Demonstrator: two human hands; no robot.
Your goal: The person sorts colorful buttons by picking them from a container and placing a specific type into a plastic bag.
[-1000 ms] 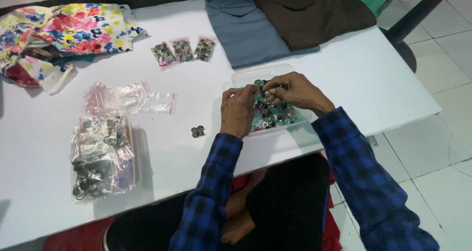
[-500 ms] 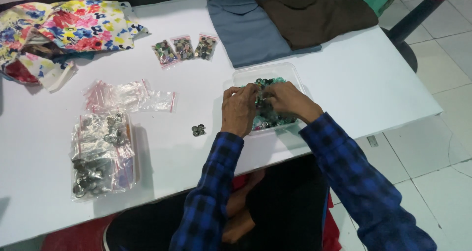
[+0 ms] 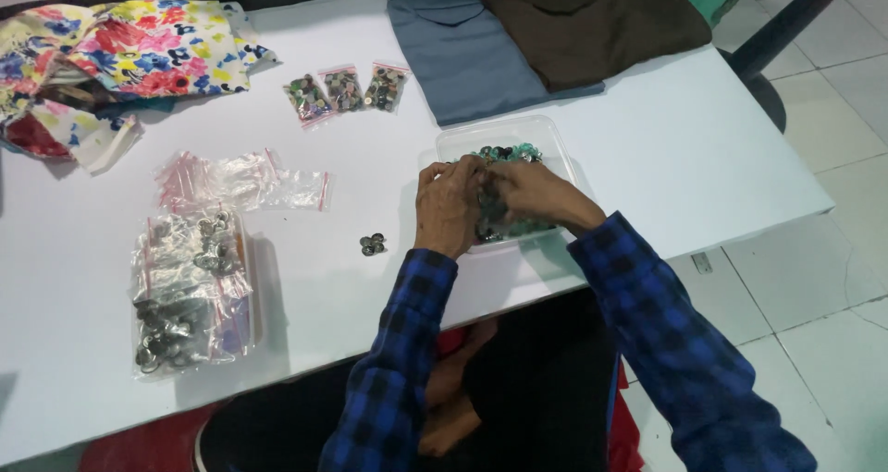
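A clear plastic tray (image 3: 546, 137) full of small green and dark buttons (image 3: 507, 154) sits on the white table (image 3: 647, 158). My left hand (image 3: 448, 206) and my right hand (image 3: 529, 193) are both over the tray, fingertips together among the buttons. What the fingers pinch is hidden. Both arms wear blue checked sleeves. A few loose buttons (image 3: 372, 245) lie on the table just left of my left hand.
Three small filled bags (image 3: 345, 90) lie in a row at the back. Empty clear zip bags (image 3: 242, 180) and a large bag of metal pieces (image 3: 190, 287) lie at left. Floral cloth (image 3: 120, 51), blue cloth (image 3: 467, 42) and brown cloth (image 3: 592, 19) lie along the far edge.
My right hand has drawn left and closer to my left hand over the tray. The view has shifted slightly; the other things have not moved.
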